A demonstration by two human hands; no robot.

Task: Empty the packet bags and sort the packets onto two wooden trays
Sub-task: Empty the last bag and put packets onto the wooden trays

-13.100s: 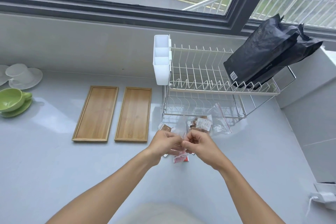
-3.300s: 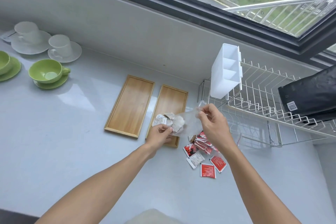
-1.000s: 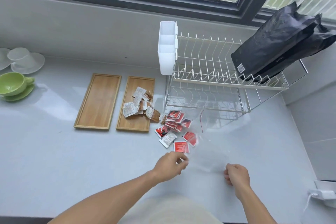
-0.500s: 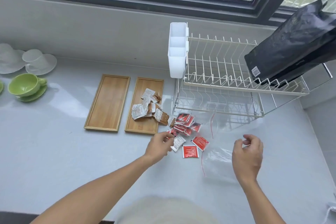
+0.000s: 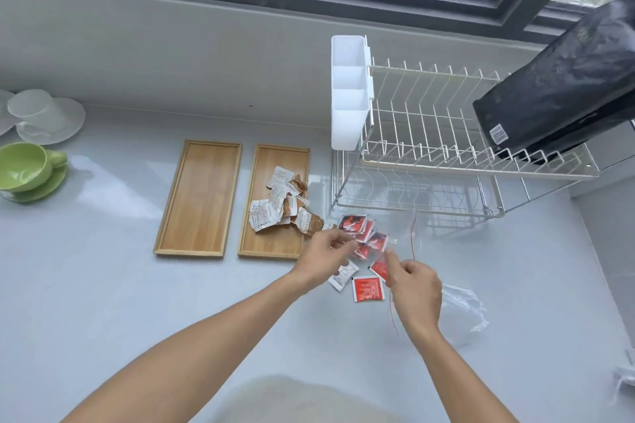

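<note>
Both hands reach into the red packets [image 5: 357, 233] heaped on the counter [image 5: 103, 285] beside the right tray [image 5: 275, 244] — left hand [image 5: 323, 256] pinching at one, right hand [image 5: 414, 285] with fingers curled, forefinger out, grip unclear. Brown packets [image 5: 281, 206] lie on the right tray; the left tray [image 5: 199, 197] is bare.

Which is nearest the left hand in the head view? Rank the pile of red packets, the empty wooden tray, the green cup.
1. Pile of red packets: at the left hand's fingertips.
2. Empty wooden tray: farther left.
3. Green cup: far left edge.
</note>
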